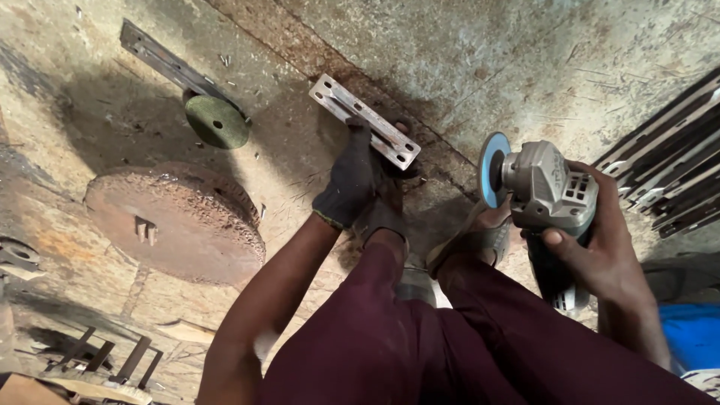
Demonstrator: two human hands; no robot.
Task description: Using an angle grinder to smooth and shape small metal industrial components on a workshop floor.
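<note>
Steel, pale and flat: the short rectangular metal bracket with punched holes [364, 121] lies on the stained concrete floor [465, 52], just ahead of my knees, and my left hand [352, 180], in a dark knitted work glove, presses on its near end with the fingers closed down over the edge. I judge it stiff and fairly light for its length, apt to skate on the gritty floor unless I pin it, and sharp along the rims, so the gloved grip near one end, clear of the holes, seems the safest hold. My bare right hand [600, 247] wraps tight round the body of the grey angle grinder with a blue disc [536, 191], held off the floor to the right of the bracket and not touching it. The grinder looks heavy and nose-weighted. A rusty round iron disc [176, 221] sits well to the left.
</note>
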